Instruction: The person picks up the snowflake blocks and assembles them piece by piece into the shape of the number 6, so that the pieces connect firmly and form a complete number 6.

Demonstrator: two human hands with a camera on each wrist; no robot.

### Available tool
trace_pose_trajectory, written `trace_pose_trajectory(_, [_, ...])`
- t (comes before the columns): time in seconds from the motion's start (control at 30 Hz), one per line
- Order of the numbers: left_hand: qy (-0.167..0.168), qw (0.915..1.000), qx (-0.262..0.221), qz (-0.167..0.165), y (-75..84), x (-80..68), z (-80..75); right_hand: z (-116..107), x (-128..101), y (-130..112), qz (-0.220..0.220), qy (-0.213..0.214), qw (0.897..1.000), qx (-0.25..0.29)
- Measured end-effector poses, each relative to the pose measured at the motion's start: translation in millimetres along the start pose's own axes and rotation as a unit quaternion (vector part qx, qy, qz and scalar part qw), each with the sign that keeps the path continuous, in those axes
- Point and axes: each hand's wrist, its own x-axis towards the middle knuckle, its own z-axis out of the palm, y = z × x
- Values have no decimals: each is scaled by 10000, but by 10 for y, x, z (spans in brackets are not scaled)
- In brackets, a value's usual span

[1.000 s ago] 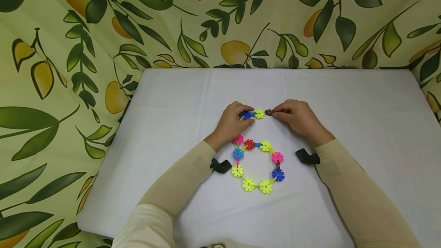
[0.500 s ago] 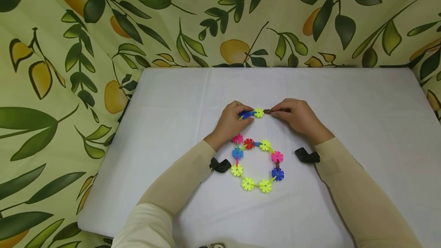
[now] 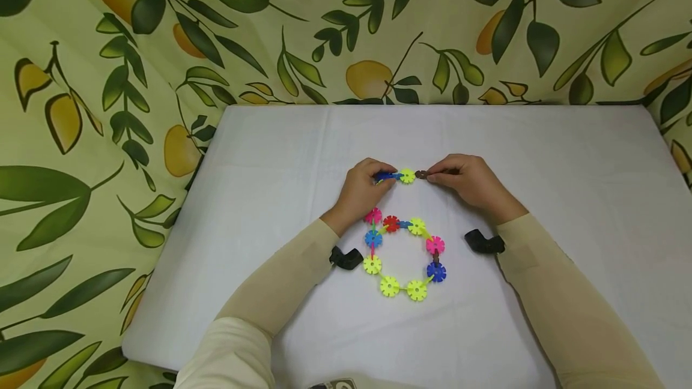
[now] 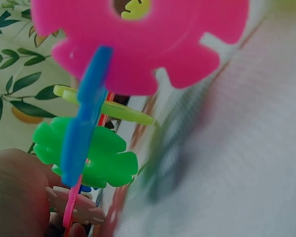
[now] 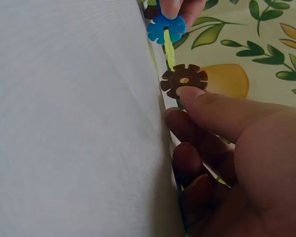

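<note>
Ring (image 3: 402, 251) of linked discs flat on desk (image 3: 270, 209), nearest, between wrists, unmoved. Beyond it, left hand (image 3: 363, 188) pinching blue disc (image 3: 385, 177) of short chain; yellow disc (image 3: 407, 176) at chain's end. Right hand (image 3: 469, 182) pinching brown disc (image 3: 420, 174), now touching yellow disc versus gap a second ago: joining likely under way.
</note>
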Motion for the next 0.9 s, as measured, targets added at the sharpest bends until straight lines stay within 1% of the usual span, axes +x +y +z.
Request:
trace_pose_trajectory(0.2, [20, 9999, -102, 35, -11, 0, 0, 14, 3, 4, -95, 49, 9999, 0])
trace_pose_trajectory(0.43, [30, 9992, -359, 146, -24, -7, -1, -12, 12, 9, -224, -92, 9997, -12])
trace_pose_trajectory(0.6, [19, 9990, -436, 120, -35, -8, -3, -8, 9, 20, -306, -122, 9995, 11])
trace_pose_trajectory(0.9, [15, 9985, -529, 111, -36, -2, -4, -28, 3, 53, -663, -88, 9977, 136])
